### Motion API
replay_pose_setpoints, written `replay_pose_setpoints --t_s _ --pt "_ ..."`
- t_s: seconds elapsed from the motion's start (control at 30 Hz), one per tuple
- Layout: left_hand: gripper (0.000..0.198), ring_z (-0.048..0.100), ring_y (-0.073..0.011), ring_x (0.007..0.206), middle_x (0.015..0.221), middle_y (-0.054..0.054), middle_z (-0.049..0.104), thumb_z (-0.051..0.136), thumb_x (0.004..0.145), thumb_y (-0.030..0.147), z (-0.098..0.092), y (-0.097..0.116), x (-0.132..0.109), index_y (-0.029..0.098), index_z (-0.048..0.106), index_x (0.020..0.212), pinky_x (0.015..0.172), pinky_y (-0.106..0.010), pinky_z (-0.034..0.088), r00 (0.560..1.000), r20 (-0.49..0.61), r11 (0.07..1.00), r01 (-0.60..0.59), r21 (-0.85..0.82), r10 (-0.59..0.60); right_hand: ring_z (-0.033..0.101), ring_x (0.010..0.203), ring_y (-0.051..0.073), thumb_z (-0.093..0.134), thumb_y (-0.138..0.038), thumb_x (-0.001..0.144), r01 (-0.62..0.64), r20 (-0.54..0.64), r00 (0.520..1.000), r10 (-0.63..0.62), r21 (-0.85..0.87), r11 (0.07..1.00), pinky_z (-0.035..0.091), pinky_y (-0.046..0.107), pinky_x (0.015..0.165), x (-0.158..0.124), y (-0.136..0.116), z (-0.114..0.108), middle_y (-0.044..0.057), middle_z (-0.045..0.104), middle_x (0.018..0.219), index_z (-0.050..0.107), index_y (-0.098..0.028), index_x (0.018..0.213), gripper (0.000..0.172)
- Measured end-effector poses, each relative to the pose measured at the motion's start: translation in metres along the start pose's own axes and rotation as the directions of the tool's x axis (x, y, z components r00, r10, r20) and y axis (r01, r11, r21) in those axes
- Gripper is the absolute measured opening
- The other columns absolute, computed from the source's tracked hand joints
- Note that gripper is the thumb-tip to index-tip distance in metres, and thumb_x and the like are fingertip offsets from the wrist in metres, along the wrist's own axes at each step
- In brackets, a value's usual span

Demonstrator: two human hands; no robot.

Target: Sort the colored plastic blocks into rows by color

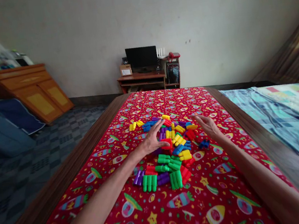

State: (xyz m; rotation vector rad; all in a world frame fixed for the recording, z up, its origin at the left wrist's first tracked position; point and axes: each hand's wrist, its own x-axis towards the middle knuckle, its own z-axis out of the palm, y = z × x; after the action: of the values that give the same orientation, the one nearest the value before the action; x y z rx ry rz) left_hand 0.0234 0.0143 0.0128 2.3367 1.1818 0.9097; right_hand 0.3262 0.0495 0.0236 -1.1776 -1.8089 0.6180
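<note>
A loose heap of plastic toy building blocks in several colours lies on the red patterned cloth. My left hand point(152, 141) is at the heap's left side, its fingers stretched out and its thumb apart, close to a red block point(166, 143). Whether it touches that block I cannot tell. Across the heap, my right hand point(208, 125) is open with fingers pointing inward, near a yellow block point(191, 127) and a dark blue block point(204, 144). Green blocks point(150, 183) and a purple block point(163, 179) lie at the near edge. My left hand hides part of the pile.
The red cloth point(103, 214) covers a long surface with dark wooden edges point(87, 146). Beyond it, a desk point(141, 76) holds a monitor point(142, 58). An orange cabinet point(34, 90) stands left. To the right is a bed with light blue fabric point(278, 121).
</note>
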Motion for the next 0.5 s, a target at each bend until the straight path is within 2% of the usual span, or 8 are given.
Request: replay_pose_setpoints --t_s 0.07,0.1,0.13,0.17,0.23,0.3,0.37,0.5 --pt "0.104 0.029 -0.0325 0.144 0.156 -0.015 0.034 0.055 0.07 0.082 -0.021 -0.016 0.001 0.017 0.035 0.149 0.119 -0.044 0.025 0.997 -0.073 0.996 0.042 0.078 -0.036 0.064 0.109 0.031 0.039 -0.065 0.09 -0.038 -0.056 0.998 0.038 -0.004 0.999 0.049 0.043 0.092 0.0 0.011 -0.005 0.012 0.072 0.113 0.072 -0.017 0.114 0.063" --pt "0.097 0.031 -0.032 0.143 0.154 -0.015 0.038 0.052 0.073 0.08 -0.031 -0.026 0.0 0.017 0.04 0.146 0.119 -0.045 0.024 0.987 -0.129 0.987 0.109 0.118 -0.094 0.065 0.107 0.031 0.037 -0.067 0.089 -0.064 -0.067 0.996 0.063 -0.017 0.998 0.049 0.043 0.092 0.0 0.016 -0.006 0.012 0.073 0.111 0.071 -0.016 0.113 0.066" --pt "0.089 0.032 -0.0307 0.143 0.152 -0.014 0.041 0.047 0.079 0.078 -0.04 -0.037 0.0 0.017 0.043 0.143 0.119 -0.045 0.023 0.966 -0.183 0.968 0.21 0.138 -0.183 0.065 0.105 0.031 0.036 -0.068 0.088 -0.089 -0.069 0.994 0.086 -0.031 0.996 0.05 0.043 0.091 0.0 0.02 -0.005 0.012 0.073 0.109 0.071 -0.015 0.113 0.068" --pt "0.079 0.032 -0.0288 0.143 0.15 -0.013 0.045 0.039 0.085 0.073 -0.047 -0.048 0.0 0.017 0.046 0.141 0.119 -0.045 0.022 0.923 -0.257 0.936 0.328 0.13 -0.287 0.066 0.103 0.031 0.034 -0.069 0.088 -0.105 -0.061 0.993 0.102 -0.046 0.993 0.05 0.043 0.09 0.0 0.023 -0.002 0.012 0.073 0.107 0.071 -0.015 0.113 0.07" --pt "0.07 0.032 -0.0296 0.143 0.146 -0.017 0.048 0.024 0.095 0.061 -0.054 -0.068 0.005 0.012 0.047 0.139 0.119 -0.05 0.019 0.881 -0.298 0.9 0.417 0.124 -0.367 0.066 0.102 0.031 0.033 -0.07 0.088 -0.099 -0.031 0.995 0.097 -0.064 0.993 0.05 0.043 0.089 0.0 0.026 0.005 0.013 0.073 0.106 0.07 -0.014 0.114 0.072" --pt "0.065 0.033 -0.0285 0.143 0.142 -0.018 0.053 0.019 0.098 0.052 -0.05 -0.08 0.017 0.01 0.047 0.138 0.118 -0.049 0.019 0.878 -0.276 0.892 0.435 0.121 -0.391 0.066 0.103 0.03 0.032 -0.068 0.089 -0.067 -0.013 0.998 0.066 -0.06 0.996 0.05 0.043 0.09 0.0 0.026 0.013 0.013 0.073 0.108 0.07 -0.014 0.114 0.07" --pt "0.062 0.038 -0.0259 0.14 0.138 -0.014 0.058 0.018 0.098 0.05 -0.04 -0.084 0.037 0.012 0.05 0.137 0.117 -0.045 0.025 0.902 -0.208 0.906 0.408 0.114 -0.379 0.066 0.105 0.029 0.031 -0.064 0.091 -0.046 -0.013 0.999 0.046 -0.043 0.998 0.05 0.043 0.092 -0.001 0.025 0.018 0.012 0.072 0.11 0.069 -0.016 0.115 0.066" --pt "0.06 0.049 -0.0242 0.132 0.132 -0.009 0.064 0.021 0.097 0.05 -0.011 -0.071 0.085 0.016 0.059 0.129 0.113 -0.04 0.034 0.967 0.01 0.965 0.252 0.073 -0.254 0.065 0.108 0.027 0.031 -0.06 0.093 -0.035 -0.025 0.999 0.034 -0.044 0.998 0.049 0.042 0.094 -0.001 0.024 0.021 0.01 0.072 0.114 0.069 -0.02 0.116 0.06"
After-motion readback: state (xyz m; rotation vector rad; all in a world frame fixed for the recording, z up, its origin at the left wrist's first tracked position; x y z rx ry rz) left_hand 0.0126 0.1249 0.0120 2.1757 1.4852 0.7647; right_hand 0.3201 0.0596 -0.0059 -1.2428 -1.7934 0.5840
